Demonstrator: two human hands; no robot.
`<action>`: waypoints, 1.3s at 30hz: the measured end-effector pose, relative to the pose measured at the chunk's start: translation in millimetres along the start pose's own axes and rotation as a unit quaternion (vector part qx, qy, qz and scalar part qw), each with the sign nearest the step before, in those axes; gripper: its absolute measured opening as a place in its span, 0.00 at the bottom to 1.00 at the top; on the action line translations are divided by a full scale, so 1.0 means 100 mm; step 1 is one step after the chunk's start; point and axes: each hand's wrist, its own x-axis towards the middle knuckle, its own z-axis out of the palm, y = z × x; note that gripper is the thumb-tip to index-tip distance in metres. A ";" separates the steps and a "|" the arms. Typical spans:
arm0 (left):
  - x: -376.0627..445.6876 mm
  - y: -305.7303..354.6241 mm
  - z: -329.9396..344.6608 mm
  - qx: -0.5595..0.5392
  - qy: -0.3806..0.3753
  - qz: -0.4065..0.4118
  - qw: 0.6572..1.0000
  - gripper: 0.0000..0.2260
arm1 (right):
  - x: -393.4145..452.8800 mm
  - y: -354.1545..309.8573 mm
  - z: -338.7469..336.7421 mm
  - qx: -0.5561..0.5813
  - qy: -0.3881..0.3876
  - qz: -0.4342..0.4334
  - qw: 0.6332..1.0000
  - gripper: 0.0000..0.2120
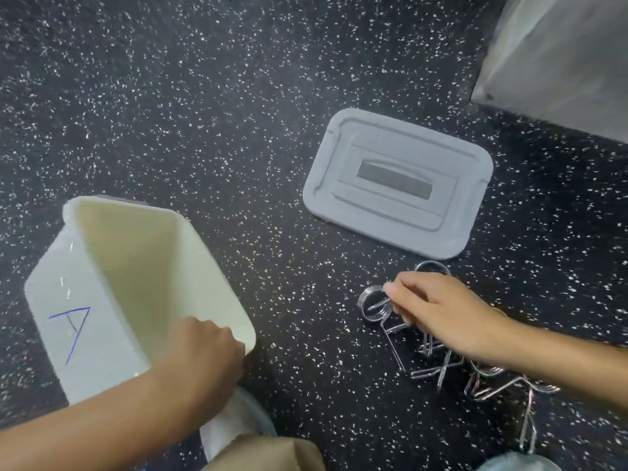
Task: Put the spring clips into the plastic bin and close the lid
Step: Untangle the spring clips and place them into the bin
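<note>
A white plastic bin [112, 266] with a blue "A" on its side stands tilted at the lower left, its inside bare. My left hand [207, 351] grips its near rim. The grey lid [397, 185] lies flat on the floor to the right, apart from the bin. Several silver wire spring clips [438, 365] lie in a pile below the lid. My right hand [438, 314] rests over the pile, fingers pinching one coiled spring clip [373, 305] at the pile's left edge. Part of the pile is hidden under my hand and forearm.
The floor [238, 96] is black with white speckles. A grey block or wall base [560, 56] fills the upper right corner. My knees and tan cloth [268, 453] show at the bottom edge, near the bin's lower corner.
</note>
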 end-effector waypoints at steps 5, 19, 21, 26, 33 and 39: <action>-0.02 0.14 0.24 -0.025 0.049 0.059 0.997 0.15 | -0.04 0.12 -0.06 0.034 0.045 -0.013 0.998 0.20; -0.22 0.20 -0.93 -0.185 0.340 -0.119 0.914 0.13 | -0.50 0.39 -0.12 0.057 0.193 -0.010 0.979 0.19; -0.19 0.32 -0.78 -0.219 0.341 -0.116 0.907 0.10 | -0.55 0.48 -0.14 0.054 0.221 0.014 0.974 0.18; -0.10 0.50 -0.32 -0.226 0.374 -0.074 0.896 0.14 | -0.61 0.77 -0.18 0.031 0.256 0.059 0.964 0.17; -0.11 0.62 -0.64 -0.221 0.438 0.037 0.871 0.18 | -0.61 0.92 -0.21 -0.006 0.269 0.087 0.959 0.13; 0.56 1.00 -1.10 -0.221 0.428 0.132 0.866 0.13 | -0.59 0.96 -0.15 -0.040 0.264 0.087 0.960 0.10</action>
